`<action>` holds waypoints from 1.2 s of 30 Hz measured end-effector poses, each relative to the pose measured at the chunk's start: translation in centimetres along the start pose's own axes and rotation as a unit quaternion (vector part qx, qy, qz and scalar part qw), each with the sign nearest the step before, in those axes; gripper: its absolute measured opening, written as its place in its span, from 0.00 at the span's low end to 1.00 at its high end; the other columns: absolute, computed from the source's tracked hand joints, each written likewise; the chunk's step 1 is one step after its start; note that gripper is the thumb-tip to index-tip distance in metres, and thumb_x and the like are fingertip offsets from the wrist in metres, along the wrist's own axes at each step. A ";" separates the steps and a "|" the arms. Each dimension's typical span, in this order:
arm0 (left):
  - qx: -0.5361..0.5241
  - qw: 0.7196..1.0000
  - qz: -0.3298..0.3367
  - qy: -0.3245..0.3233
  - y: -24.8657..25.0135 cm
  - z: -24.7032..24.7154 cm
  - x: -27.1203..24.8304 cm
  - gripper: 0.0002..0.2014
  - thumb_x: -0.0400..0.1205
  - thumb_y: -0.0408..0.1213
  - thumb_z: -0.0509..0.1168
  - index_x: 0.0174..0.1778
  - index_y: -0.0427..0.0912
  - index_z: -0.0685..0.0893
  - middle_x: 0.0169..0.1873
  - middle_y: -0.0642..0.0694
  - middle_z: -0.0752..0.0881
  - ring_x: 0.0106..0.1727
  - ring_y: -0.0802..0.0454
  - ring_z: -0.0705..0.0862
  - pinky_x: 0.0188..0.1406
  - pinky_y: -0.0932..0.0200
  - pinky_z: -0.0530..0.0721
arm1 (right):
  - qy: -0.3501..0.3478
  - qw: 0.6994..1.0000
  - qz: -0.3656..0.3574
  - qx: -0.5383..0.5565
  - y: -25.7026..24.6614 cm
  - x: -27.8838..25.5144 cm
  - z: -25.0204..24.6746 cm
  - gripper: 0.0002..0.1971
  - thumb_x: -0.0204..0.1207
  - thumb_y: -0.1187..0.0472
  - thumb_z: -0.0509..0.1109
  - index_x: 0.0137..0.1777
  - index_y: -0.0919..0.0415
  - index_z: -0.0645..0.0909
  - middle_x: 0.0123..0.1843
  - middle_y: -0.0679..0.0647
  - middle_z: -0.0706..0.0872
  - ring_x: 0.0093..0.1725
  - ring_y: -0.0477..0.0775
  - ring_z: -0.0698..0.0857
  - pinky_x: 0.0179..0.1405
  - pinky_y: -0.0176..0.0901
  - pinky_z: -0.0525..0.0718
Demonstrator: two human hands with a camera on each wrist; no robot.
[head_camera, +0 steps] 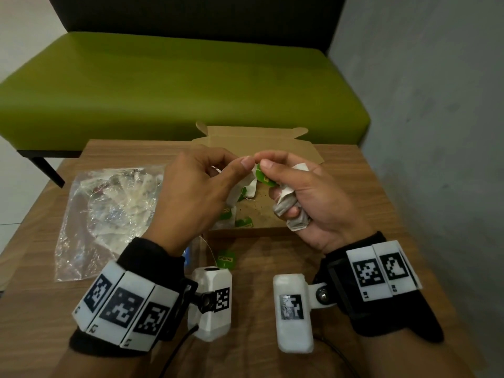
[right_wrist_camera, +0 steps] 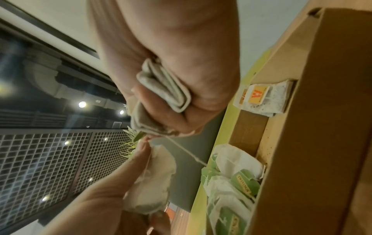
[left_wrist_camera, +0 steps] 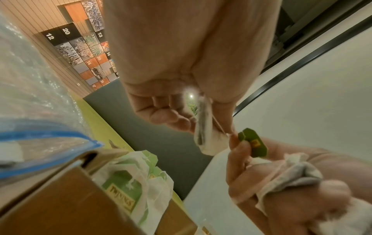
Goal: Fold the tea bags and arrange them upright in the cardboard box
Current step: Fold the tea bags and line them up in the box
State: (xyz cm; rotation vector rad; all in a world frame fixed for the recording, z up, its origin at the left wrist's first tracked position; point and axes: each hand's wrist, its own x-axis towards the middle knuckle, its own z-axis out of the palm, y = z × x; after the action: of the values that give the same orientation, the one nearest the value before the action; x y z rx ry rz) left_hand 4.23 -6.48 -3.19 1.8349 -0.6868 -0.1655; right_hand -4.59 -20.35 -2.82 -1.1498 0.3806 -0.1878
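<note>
Both hands hover over the open cardboard box (head_camera: 261,144). My left hand (head_camera: 240,162) pinches a white tea bag (head_camera: 245,186) by its top; this tea bag (left_wrist_camera: 204,132) hangs from the fingers. A thin string (left_wrist_camera: 218,125) runs from it to a green tag (left_wrist_camera: 252,143). My right hand (head_camera: 266,162) pinches that green tag (head_camera: 263,177) between thumb and forefinger, while its lower fingers curl round a bundle of folded tea bags (head_camera: 290,214), also seen as the bundle (right_wrist_camera: 165,89). Several green-tagged tea bags (right_wrist_camera: 231,182) stand along the box's left side.
A crumpled clear plastic bag (head_camera: 109,208) with more tea bags lies on the wooden table (head_camera: 346,186) to the left. A loose green tag (head_camera: 226,259) lies near the box's front wall. One orange-tagged tea bag (right_wrist_camera: 261,98) sits inside the box. A green bench (head_camera: 177,85) stands behind, a grey wall at right.
</note>
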 end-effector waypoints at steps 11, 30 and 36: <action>-0.115 0.992 -0.043 -0.005 -0.2 0.6 0.0 0.16 0.85 0.48 0.65 0.41 0.42 0.91 0.30 0.36 0.89 0.30 0.39 0.84 0.30 0.50 0.81 | 0.061 0.998 -0.022 -0.026 0.4 0.1 1.3 0.06 0.79 0.69 0.74 0.42 0.61 0.83 0.30 0.54 0.87 0.27 0.43 0.86 0.17 0.30 0.79; -0.257 0.963 -0.085 -0.013 0.2 -0.8 0.3 0.06 0.81 0.30 0.68 0.51 0.37 0.89 0.41 0.44 0.93 0.42 0.48 0.92 0.40 0.55 0.91 | 0.125 0.979 -0.122 -0.105 0.3 -0.3 1.4 0.06 0.78 0.67 0.77 0.43 0.59 0.82 0.33 0.53 0.86 0.24 0.45 0.80 0.14 0.34 0.73; -0.253 0.965 -0.076 0.003 0.4 -0.9 0.3 0.05 0.81 0.31 0.69 0.50 0.40 0.89 0.41 0.45 0.94 0.44 0.47 0.93 0.42 0.52 0.92 | 0.107 0.982 -0.113 -0.103 0.3 -0.3 1.2 0.06 0.77 0.66 0.77 0.43 0.57 0.83 0.33 0.51 0.87 0.23 0.44 0.77 0.14 0.33 0.70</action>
State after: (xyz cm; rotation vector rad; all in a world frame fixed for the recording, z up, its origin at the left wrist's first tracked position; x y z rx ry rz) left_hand 4.69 -5.97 -2.47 1.3910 -0.4461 -0.3983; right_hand -4.42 -19.15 -2.58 -1.3822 0.4665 -0.4826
